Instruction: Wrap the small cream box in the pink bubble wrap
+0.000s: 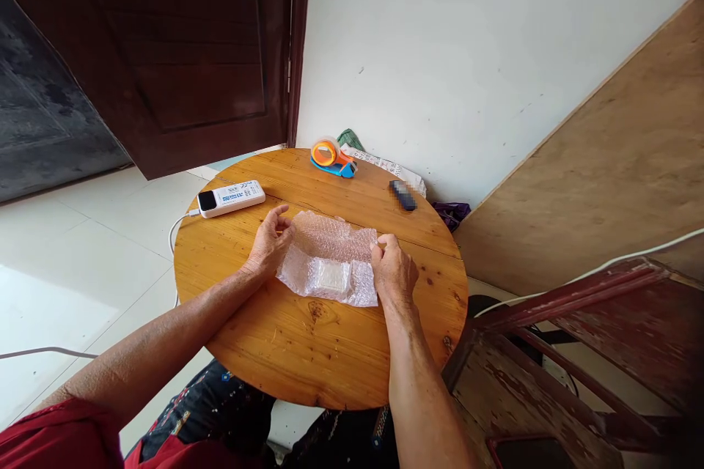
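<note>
A sheet of clear bubble wrap (335, 238) lies spread on the round wooden table (308, 381). Near its front edge, a small pale block-shaped item (333, 275) rests, covered by a layer of the wrap. My left hand (270, 240) is at the sheet's left edge, its fingers curled round that edge. At the right edge, my right hand (394, 267) pinches the wrap between thumb and fingers.
An orange and blue tape dispenser (333, 157) stands at the table's back. A white power bank (231, 198) with a cable lies at the left, a dark blurred object (402, 195) at the back right. A worn wooden chair (528, 388) stands at the right.
</note>
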The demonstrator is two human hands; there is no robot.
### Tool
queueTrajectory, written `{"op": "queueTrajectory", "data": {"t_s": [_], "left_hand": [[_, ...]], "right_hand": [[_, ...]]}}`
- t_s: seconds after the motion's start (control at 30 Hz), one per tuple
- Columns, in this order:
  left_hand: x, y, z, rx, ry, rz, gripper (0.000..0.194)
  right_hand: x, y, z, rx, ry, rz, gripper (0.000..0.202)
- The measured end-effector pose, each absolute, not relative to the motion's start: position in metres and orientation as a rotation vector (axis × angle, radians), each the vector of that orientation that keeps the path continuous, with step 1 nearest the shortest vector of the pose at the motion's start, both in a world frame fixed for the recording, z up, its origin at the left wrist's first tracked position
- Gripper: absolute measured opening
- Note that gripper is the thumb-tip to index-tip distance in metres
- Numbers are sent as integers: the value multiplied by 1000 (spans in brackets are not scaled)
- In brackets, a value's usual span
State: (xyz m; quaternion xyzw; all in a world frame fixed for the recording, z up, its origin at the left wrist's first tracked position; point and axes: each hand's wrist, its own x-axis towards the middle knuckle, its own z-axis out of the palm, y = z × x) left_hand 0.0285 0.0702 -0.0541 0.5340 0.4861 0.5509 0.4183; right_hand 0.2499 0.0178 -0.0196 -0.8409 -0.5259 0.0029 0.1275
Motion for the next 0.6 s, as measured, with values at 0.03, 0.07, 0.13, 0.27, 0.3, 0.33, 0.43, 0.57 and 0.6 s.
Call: {"op": "queueTrajectory", "data": {"t_s": [0.03, 0.07, 0.13, 0.27, 0.3, 0.33, 0.43, 0.57, 0.6], "left_hand": [[27, 69, -52, 1411, 1269, 1404, 49], [25, 67, -48, 1495, 1308, 1416, 45], [21, 60, -39, 1684, 1324, 1385, 36], [17, 46, -22, 2039, 1146, 1047, 35], [15, 45, -20, 2098, 1088, 945, 38], [14, 44, -18, 2141, 1032, 856, 41], [8, 42, -11, 2184, 926, 708, 46], [2, 30, 5, 2257, 843, 700, 42], [1, 23, 10, 2298, 790, 707, 39]], "right_hand": [[250, 18, -20, -2455, -1531, 7, 25], [250, 18, -21, -2460, -1532, 4, 25], [251, 19, -23, -2454, -1533, -7, 25], [252, 20, -27, -2428, -1525, -16, 25], [253, 21, -28, -2422, -1525, -16, 25], [253, 21, -28, -2418, -1524, -16, 25], [255, 24, -29, -2414, -1517, -8, 26], [256, 25, -30, -2392, -1509, 5, 28], [257, 25, -30, -2383, -1509, 11, 28]]}}
